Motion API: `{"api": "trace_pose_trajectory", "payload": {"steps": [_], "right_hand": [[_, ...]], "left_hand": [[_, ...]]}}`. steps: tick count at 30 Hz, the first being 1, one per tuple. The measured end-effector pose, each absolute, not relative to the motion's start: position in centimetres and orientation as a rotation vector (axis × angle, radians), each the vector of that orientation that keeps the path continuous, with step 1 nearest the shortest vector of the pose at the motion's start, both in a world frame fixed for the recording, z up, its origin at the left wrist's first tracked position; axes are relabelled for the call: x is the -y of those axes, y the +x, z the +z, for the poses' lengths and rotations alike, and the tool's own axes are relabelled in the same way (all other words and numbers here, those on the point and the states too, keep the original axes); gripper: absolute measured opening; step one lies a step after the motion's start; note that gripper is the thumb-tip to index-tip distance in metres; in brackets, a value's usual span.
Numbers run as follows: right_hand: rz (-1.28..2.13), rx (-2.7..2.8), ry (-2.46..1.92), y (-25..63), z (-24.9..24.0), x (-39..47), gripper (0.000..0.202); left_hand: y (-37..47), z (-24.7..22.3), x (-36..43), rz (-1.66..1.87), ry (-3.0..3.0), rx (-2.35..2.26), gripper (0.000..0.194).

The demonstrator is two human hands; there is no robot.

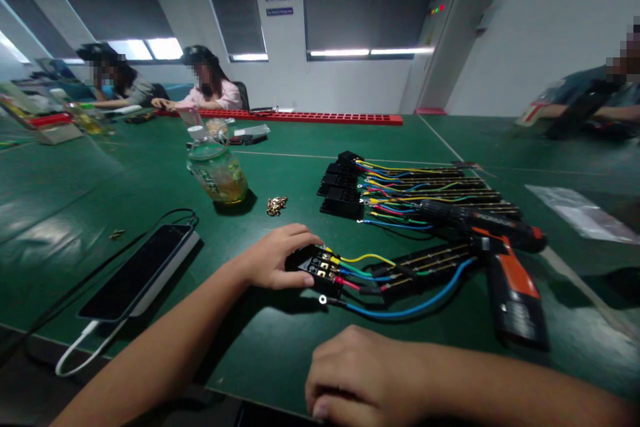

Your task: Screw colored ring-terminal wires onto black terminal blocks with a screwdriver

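Note:
My left hand (281, 257) grips a black terminal block (320, 265) lying on the green table, fingers over its far side and thumb along the near side. Yellow, blue and red wires run from the block to a black strip (430, 267). A loose blue wire (400, 312) ends in a ring lug (323, 299) just in front of the block. By the table's front edge rests my right hand (350, 373), fingers curled closed; whatever may be inside them is hidden. An orange and black cordless drill (510, 267) lies to the right, partly over the strips.
More wired black blocks (343, 200) lie in a row behind. Small brass screws (277, 205) form a pile near a jar of liquid (217, 173). A phone (137, 273) with cables is at left, a plastic bag (583, 213) at right. Several people sit around the table.

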State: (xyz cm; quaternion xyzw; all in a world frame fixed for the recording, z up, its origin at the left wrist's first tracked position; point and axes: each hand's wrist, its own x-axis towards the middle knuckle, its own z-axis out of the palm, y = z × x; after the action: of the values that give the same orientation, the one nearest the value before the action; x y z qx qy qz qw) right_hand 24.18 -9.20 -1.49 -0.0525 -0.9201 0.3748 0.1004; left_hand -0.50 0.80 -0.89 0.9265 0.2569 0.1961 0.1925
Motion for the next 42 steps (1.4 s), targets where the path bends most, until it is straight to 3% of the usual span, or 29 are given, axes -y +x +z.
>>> {"api": "trace_pose_trajectory", "payload": {"steps": [16,24,33,36,42], "right_hand": [[0.749,2.808,0.076,24.0,-4.4,8.9,0.022],[0.574,2.886,0.028,24.1,-4.1,9.3,0.016],[0.394,2.876,0.03,24.1,-3.9,9.8,0.011],[0.243,2.851,0.04,24.1,-4.0,10.3,0.014],[0.108,2.832,0.046,24.0,-4.3,10.9,0.017]], "left_hand": [[-1.2,-1.7,-2.2,0.71,2.616,-0.732,0.078],[-1.3,-1.9,-2.6,0.796,2.646,-0.857,0.066],[-1.5,-2.4,-3.3,1.057,2.546,-1.633,0.025],[-2.0,-2.6,-3.7,0.975,2.469,-2.007,0.025],[-2.7,-2.5,-4.0,0.454,2.251,-2.509,0.035]]}}
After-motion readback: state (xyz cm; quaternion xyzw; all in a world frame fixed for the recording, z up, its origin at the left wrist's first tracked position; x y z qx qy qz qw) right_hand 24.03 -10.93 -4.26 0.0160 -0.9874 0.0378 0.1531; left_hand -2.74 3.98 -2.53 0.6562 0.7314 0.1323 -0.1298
